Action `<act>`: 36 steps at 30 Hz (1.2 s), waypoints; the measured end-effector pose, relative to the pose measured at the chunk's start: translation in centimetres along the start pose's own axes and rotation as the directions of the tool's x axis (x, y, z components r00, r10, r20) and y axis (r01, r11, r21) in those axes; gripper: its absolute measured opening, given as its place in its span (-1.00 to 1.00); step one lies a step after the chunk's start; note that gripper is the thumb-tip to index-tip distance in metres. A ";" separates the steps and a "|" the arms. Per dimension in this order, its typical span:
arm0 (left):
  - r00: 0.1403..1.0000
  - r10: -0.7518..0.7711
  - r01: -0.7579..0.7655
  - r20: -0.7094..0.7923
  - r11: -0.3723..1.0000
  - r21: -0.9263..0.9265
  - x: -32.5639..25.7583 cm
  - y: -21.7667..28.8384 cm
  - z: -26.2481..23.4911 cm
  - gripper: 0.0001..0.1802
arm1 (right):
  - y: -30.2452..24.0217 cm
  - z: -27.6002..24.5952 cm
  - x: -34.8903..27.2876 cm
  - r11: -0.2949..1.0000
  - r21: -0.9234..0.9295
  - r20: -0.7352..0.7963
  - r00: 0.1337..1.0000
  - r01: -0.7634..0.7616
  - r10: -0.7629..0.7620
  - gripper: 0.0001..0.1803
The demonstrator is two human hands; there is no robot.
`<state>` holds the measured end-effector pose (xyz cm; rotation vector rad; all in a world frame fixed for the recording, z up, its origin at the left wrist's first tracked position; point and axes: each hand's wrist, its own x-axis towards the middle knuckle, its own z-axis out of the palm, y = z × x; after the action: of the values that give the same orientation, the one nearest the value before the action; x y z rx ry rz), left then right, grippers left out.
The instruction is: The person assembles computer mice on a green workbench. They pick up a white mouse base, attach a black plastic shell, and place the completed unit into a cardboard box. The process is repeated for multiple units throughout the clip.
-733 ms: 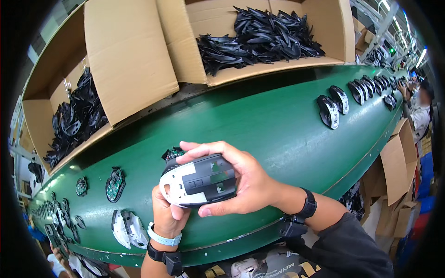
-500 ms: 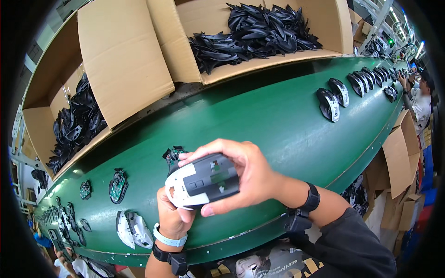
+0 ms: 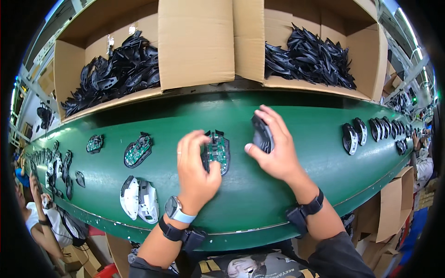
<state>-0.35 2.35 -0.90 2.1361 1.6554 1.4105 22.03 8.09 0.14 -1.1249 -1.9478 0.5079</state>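
I have the right hand (image 3: 280, 150) pinching the shell (image 3: 262, 134) between thumb and fingers, tilted over the belt (image 3: 259, 199), likely because its curved sides give a firm grip. I hold the left hand (image 3: 197, 169) with fingers parted over the board (image 3: 219, 149), which lies component side up on the belt, seemingly to keep its circuitry accessible; I cannot tell whether they grip it. The boxes (image 3: 194, 51) open toward the belt, presumably keeping their black parts (image 3: 123, 65) within reach.

Pale lettering (image 3: 284, 273) on dark shirt front (image 3: 273, 262); small (near lower edge)
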 end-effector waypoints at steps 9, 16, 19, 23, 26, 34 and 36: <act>0.849 -0.445 0.525 0.287 0.774 -0.354 -0.9 1.3 0.1 -0.43 | 3.9 1.8 -1.3 0.914 -0.405 -0.006 1.000 -0.019 0.018 -0.50; 0.908 0.044 0.018 0.416 0.989 -0.144 -0.8 -1.3 1.2 -0.22 | 5.3 0.4 -0.4 0.967 -0.247 -0.021 0.998 0.056 -0.063 -0.56; 0.896 0.091 0.008 0.435 0.976 -0.220 -1.0 -2.2 1.2 -0.23 | 4.3 -1.3 -0.4 0.999 -0.025 0.052 0.998 0.028 -0.027 -0.60; 0.898 0.106 0.008 0.427 0.966 -0.258 -1.0 -2.6 1.0 -0.20 | -1.2 -2.7 -1.6 0.969 0.110 0.295 0.923 0.223 -0.246 -0.58; 0.895 0.110 0.027 0.432 0.954 -0.298 -0.9 -2.8 1.0 -0.17 | -1.9 -1.2 -2.5 0.957 0.074 0.353 0.890 0.280 -0.288 -0.54; 0.885 0.096 0.068 0.455 0.942 -0.330 -1.1 -3.5 1.0 -0.15 | -1.3 -0.4 -2.2 0.953 0.045 0.421 0.860 0.299 -0.289 -0.52; 0.874 0.093 0.093 0.477 0.932 -0.351 -0.9 -3.4 0.8 -0.16 | -1.0 -0.6 -2.4 0.955 0.031 0.437 0.856 0.295 -0.278 -0.52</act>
<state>-2.24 3.35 -3.86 2.0408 1.1055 0.9609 22.64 5.45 0.11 -0.7584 -2.4754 0.5996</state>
